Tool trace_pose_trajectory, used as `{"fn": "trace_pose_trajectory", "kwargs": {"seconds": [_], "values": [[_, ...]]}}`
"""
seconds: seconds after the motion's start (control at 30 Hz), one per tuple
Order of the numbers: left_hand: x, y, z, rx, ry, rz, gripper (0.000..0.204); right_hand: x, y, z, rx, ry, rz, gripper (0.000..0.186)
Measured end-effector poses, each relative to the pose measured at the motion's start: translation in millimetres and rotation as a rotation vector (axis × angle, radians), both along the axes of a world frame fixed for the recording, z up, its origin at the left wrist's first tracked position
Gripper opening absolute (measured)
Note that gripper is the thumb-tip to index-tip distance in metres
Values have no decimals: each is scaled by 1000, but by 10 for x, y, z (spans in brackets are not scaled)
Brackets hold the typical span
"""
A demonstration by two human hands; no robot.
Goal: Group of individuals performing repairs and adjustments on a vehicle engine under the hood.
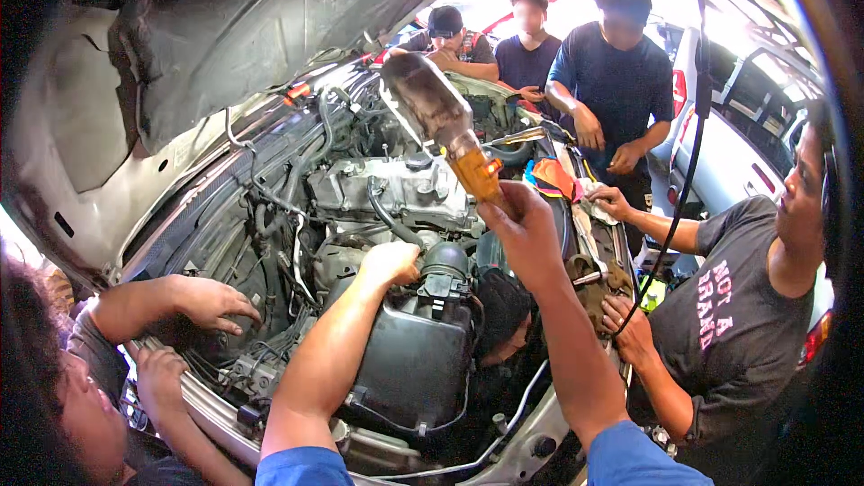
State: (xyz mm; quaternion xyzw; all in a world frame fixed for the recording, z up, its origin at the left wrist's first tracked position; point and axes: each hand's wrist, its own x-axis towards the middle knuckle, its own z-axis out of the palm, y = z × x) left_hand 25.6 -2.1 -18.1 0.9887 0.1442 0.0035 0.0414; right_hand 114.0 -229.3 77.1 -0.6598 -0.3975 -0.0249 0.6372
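beyond the engine (396, 187), white vehicle (733, 151)

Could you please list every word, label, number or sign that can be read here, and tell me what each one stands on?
Dark grey T-shirt at the right: pale block lettering across the chest, large enough to read, though I won't copy it out.
Silver engine cover: any marks are too small or blurred to read.
Clear bottle-shaped thing with an orange neck, in the right hand: no lettering I can make out.

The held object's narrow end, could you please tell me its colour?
The narrow end is orange, best seen in the head view.
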Motion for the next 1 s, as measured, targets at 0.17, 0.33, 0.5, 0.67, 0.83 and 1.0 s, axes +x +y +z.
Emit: {"fn": "trace_pose_trajectory", "kwargs": {"seconds": [0.17,0.33,0.5,0.67,0.83,1.0], "values": [[-12,-78,197,4,-21,-10,26,-97,234,69,59,98,40,38],[91,-118,285,-186,-322,53,43,-39,548,-67,34,105,-8,43],[190,126,153,-946,-635,-26,32,-201,896,-15,-24,119,43,42],[134,62,290,-1401,-831,38,35,-197,1186,-216,12,142,26,44],[123,80,287,-1737,-938,10,53,-214,1253,-407,85,69,-91,42],[127,64,333,-1940,-907,-168,71,-254,1270,-484,50,89,-103,43]]}}
